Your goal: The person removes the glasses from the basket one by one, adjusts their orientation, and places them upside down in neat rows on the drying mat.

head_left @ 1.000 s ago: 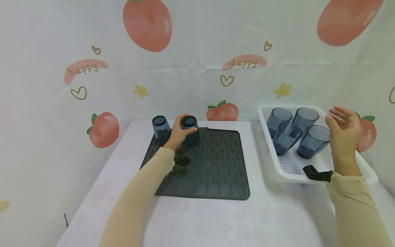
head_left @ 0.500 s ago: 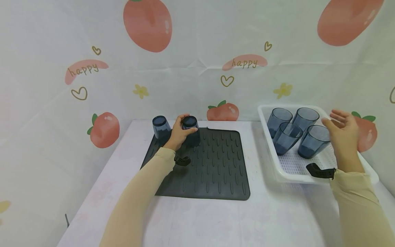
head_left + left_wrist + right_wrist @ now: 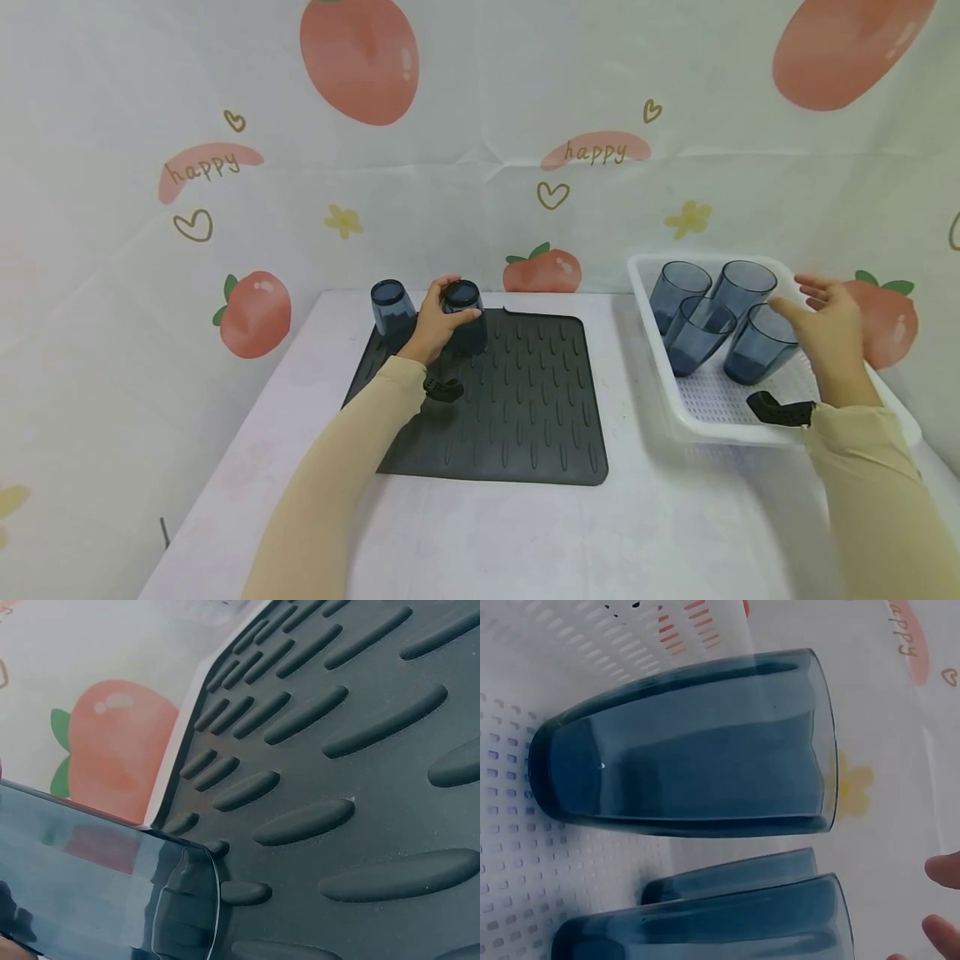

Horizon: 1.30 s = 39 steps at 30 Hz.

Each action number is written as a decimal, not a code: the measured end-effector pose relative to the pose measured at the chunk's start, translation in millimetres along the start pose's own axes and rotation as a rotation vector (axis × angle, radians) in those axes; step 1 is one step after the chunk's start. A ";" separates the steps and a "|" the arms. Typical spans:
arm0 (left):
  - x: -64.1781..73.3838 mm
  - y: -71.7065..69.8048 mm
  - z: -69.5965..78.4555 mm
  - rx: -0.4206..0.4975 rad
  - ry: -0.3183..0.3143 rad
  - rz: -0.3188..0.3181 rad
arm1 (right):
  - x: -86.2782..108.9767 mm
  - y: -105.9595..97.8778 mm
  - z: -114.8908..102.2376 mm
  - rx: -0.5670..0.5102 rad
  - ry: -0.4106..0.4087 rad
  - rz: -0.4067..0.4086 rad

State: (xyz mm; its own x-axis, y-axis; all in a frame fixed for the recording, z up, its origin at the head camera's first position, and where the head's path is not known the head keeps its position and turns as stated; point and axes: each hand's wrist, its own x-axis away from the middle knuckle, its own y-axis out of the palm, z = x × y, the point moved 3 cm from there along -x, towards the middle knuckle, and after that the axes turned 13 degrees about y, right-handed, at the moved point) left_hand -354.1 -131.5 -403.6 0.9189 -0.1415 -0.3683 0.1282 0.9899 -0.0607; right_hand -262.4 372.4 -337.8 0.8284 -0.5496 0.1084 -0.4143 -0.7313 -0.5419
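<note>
My left hand [image 3: 433, 327] grips a blue drinking glass [image 3: 470, 335] that stands upside down on the black ribbed drying mat [image 3: 525, 400], near its back edge. Its rim shows against the ribs in the left wrist view, where the glass [image 3: 90, 862] lies across the lower left corner. Another upturned glass [image 3: 393, 312] stands just left of that hand. My right hand [image 3: 832, 346] hovers over the right part of the white basket [image 3: 678, 412], fingers apart and thumb at the rim of the nearest glass [image 3: 753, 354]. Fingertips [image 3: 945, 870] show beyond the rims in the right wrist view.
Several more blue glasses [image 3: 701, 329] lean mouth up inside the basket, close together at its left and back. A white table [image 3: 570, 542] carries the mat and basket. Behind them hangs a printed cloth [image 3: 450, 200] with peaches and hearts.
My right hand has moved left and slightly down toward the nearest glass in the basket. The left hand and its glass stay in place.
</note>
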 end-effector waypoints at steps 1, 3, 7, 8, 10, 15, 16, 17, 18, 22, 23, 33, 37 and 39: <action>-0.3 -0.3 -0.2 0.001 0.000 0.000 | -1.7 0.0 0.4 0.023 -0.006 -0.014; -1.2 -1.0 -1.2 0.004 0.000 0.001 | -4.0 0.6 0.5 0.048 -0.017 -0.049; -1.8 -1.8 -2.8 0.007 -0.008 0.003 | -3.2 2.1 -1.2 0.124 -0.043 -0.133; -1.9 -1.7 -3.1 0.009 -0.010 0.003 | -2.4 2.3 -1.7 0.144 -0.051 -0.150; -2.2 -1.5 -3.3 0.008 -0.013 0.003 | -0.5 2.4 -2.5 0.179 -0.062 -0.177; -1.5 -0.6 -0.9 -0.010 -0.008 0.000 | 0.0 2.3 -1.7 0.231 -0.063 -0.212; -1.0 -0.4 -0.2 -0.013 -0.007 -0.001 | -0.9 2.4 -0.6 0.236 -0.061 -0.221; -0.6 0.0 0.4 -0.015 -0.005 -0.001 | -2.2 2.6 0.7 0.244 -0.061 -0.228; -0.3 0.2 0.7 -0.013 -0.005 0.000 | -3.6 3.1 2.1 0.251 -0.059 -0.235; 0.8 0.9 1.8 -0.007 -0.001 0.003 | -8.7 4.1 7.0 0.282 -0.045 -0.260; 0.8 0.9 1.7 -0.006 -0.001 0.004 | -9.4 4.2 7.5 0.289 -0.043 -0.264; 2.4 1.1 4.0 -0.019 -0.018 -0.004 | -7.2 5.6 8.7 0.273 -0.003 -0.315; 4.5 1.7 13.2 -0.006 -0.041 -0.014 | -9.4 6.3 10.0 0.281 -0.007 -0.331; 6.0 2.7 19.6 -0.003 -0.047 -0.019 | -11.3 6.8 11.6 0.286 -0.001 -0.340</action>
State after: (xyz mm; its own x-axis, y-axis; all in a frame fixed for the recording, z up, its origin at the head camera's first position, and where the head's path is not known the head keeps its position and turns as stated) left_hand -340.9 -129.6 -387.7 0.9327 -0.1594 -0.3234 0.1446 0.9870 -0.0696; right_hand -270.2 378.3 -352.4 0.9000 -0.2968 0.3191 0.0024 -0.7288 -0.6848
